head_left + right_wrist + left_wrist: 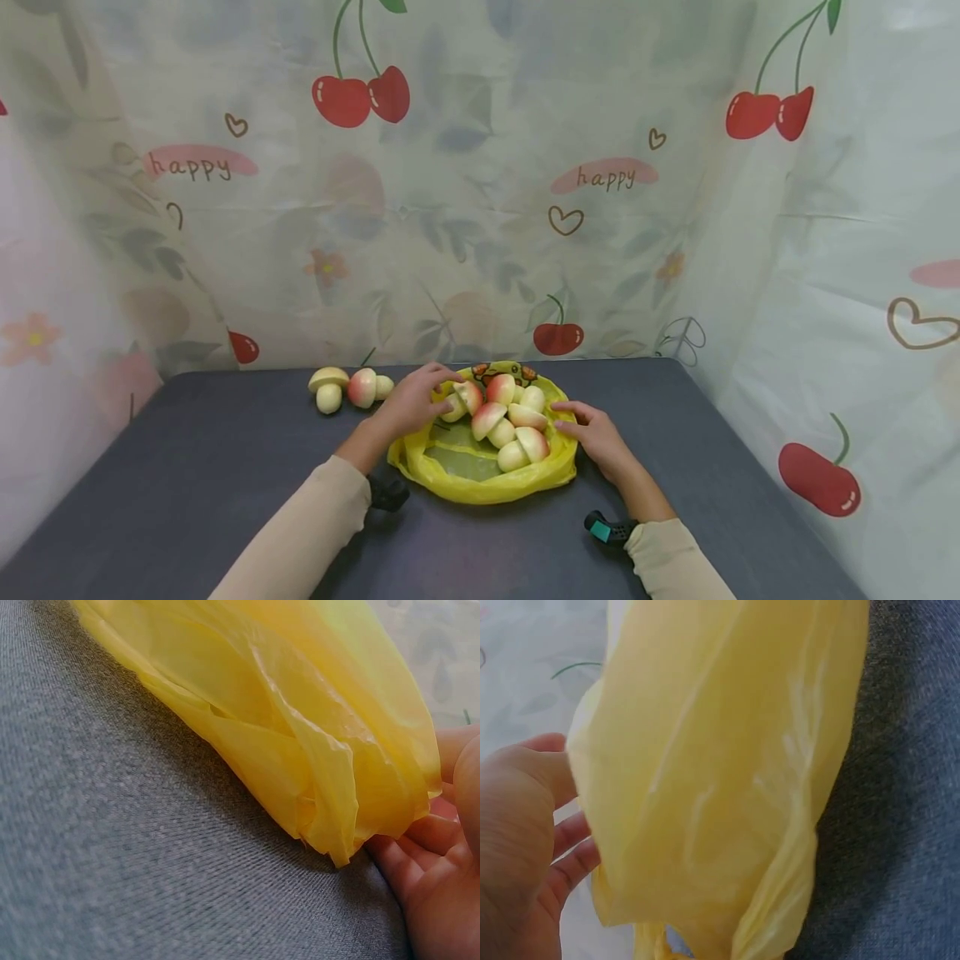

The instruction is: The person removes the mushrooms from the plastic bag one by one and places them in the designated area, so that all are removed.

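Note:
A yellow plastic bag lies with its mouth wide and its rim folded down. Several toy mushrooms with cream stems and red-and-cream caps are inside, mostly toward the back and right. My left hand holds the bag's left rim, fingers over the edge beside a mushroom. At the right rim my right hand grips the thin plastic between thumb and fingers. In the left wrist view the yellow plastic hides the fingertips. Crumpled folds of the bag cover some right fingertips in the right wrist view.
Two more toy mushrooms, one with a yellowish cap and one with a reddish cap, lie left of the bag near the back edge. The dark grey tabletop meets a hanging cherry-print curtain at the back.

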